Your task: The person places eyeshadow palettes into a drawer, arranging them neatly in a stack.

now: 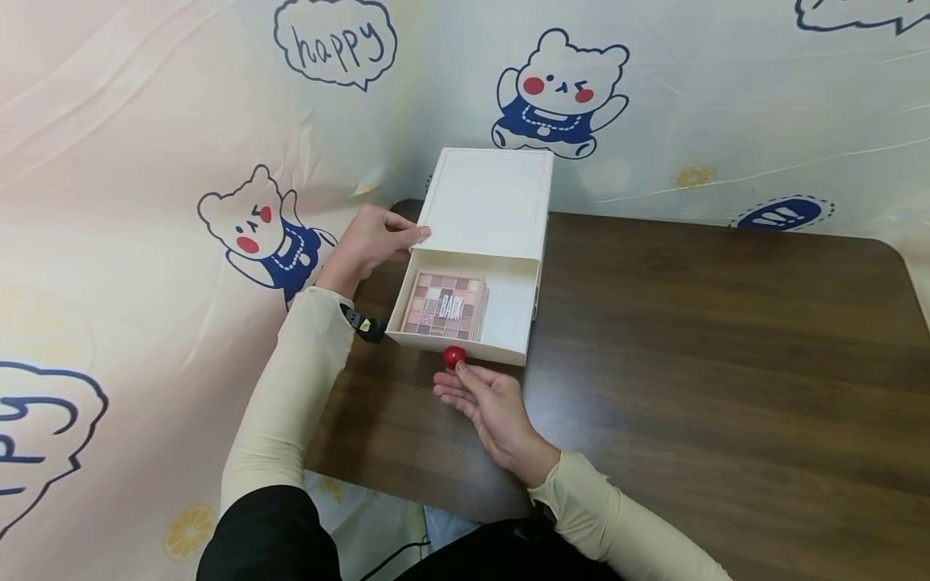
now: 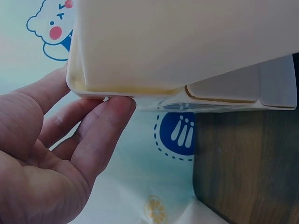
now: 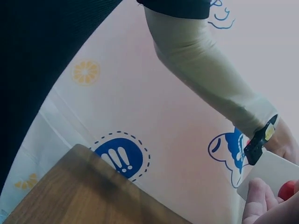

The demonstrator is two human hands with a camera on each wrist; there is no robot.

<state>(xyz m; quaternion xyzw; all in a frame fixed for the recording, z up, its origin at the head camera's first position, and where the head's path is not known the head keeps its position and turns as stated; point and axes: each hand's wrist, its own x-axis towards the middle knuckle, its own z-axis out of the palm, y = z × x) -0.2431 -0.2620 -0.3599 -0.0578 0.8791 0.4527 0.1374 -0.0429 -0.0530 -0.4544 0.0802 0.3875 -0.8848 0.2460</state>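
A white drawer box [image 1: 487, 202] stands on the table with its drawer [image 1: 501, 323] pulled out toward the person. Inside the drawer, at its left, lies a flat eyeshadow palette [image 1: 443, 307] with a grid of pinkish squares; more flat pieces seem stacked under it. My left hand [image 1: 374, 240] holds the box by its left front edge; the left wrist view shows its fingers [image 2: 105, 135] against that edge. At the drawer's front, my right hand [image 1: 497, 407] pinches a round red knob [image 1: 454, 357] with the thumb, its other fingers extended below. The right wrist view shows this hand only partly.
The brown wooden table [image 1: 726, 363] extends to the right of the box. A cloth printed with bears [image 1: 559, 89] hangs behind and along the left side. A dark wrist strap with a small device [image 1: 366, 325] is on the left wrist, close to the drawer's left side.
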